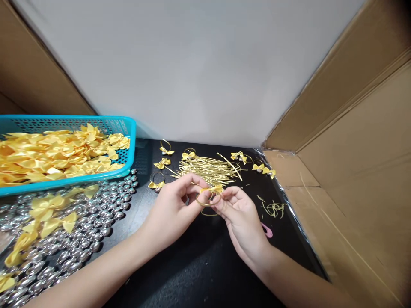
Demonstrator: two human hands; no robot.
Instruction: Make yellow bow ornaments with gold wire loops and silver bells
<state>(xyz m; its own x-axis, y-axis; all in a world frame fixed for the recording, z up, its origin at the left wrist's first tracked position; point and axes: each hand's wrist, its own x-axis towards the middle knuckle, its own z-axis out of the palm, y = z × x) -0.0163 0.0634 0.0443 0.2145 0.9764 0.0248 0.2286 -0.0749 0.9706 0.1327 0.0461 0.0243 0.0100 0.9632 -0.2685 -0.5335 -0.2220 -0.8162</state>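
Note:
My left hand (pixel 175 205) and my right hand (pixel 240 218) meet over the black table (pixel 192 265). Between their fingertips sits a small yellow ribbon bow (pixel 214 188) tied to a gold wire loop (pixel 204 199). Both hands pinch this piece, the left from the left side, the right from below and right. Just behind lies a pile of gold twist wires (pixel 210 169). Several finished bows with loops lie around it, such as a finished bow (pixel 164 163) to the left and another finished bow (pixel 239 156) to the right.
A blue basket (pixel 130 128) full of yellow bows stands at the left. A heap of silver beads (pixel 80 239) with loose bows covers the left table. Cardboard walls (pixel 353 179) close in the right side. Wire scraps (pixel 273 208) and a pink object (pixel 267 231) lie right of my hands.

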